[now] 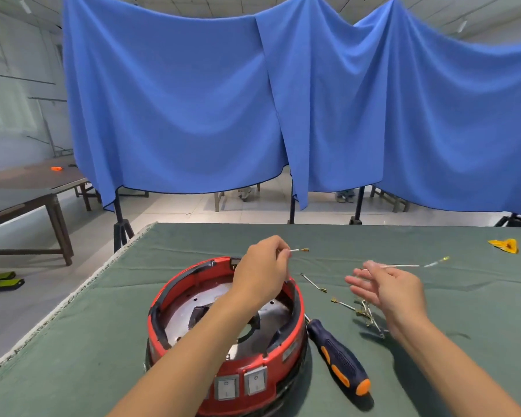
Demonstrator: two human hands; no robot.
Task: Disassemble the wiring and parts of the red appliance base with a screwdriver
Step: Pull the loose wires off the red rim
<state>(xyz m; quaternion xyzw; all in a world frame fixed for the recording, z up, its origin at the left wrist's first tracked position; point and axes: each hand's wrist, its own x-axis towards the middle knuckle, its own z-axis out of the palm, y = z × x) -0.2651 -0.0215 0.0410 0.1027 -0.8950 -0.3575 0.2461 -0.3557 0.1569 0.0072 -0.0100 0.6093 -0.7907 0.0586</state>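
Note:
The red appliance base (193,299) sits on the green cloth in front of me, its metal inside showing and two white rocker switches (241,385) on its front. My left hand (260,270) is raised above the base's far rim and pinches a short white wire (298,250) with a brass terminal. My right hand (388,288) hovers to the right with fingers spread, blurred; a long white wire (415,265) stretches away from its fingertips, off the cloth. A screwdriver (339,356) with a blue and orange handle lies right of the base, untouched.
Several loose wires with terminals (361,311) lie on the green table cloth (103,341) between the base and my right hand. A yellow scrap (504,245) lies at the far right. Blue curtains (253,100) hang behind the table; a wooden table (27,194) stands at left.

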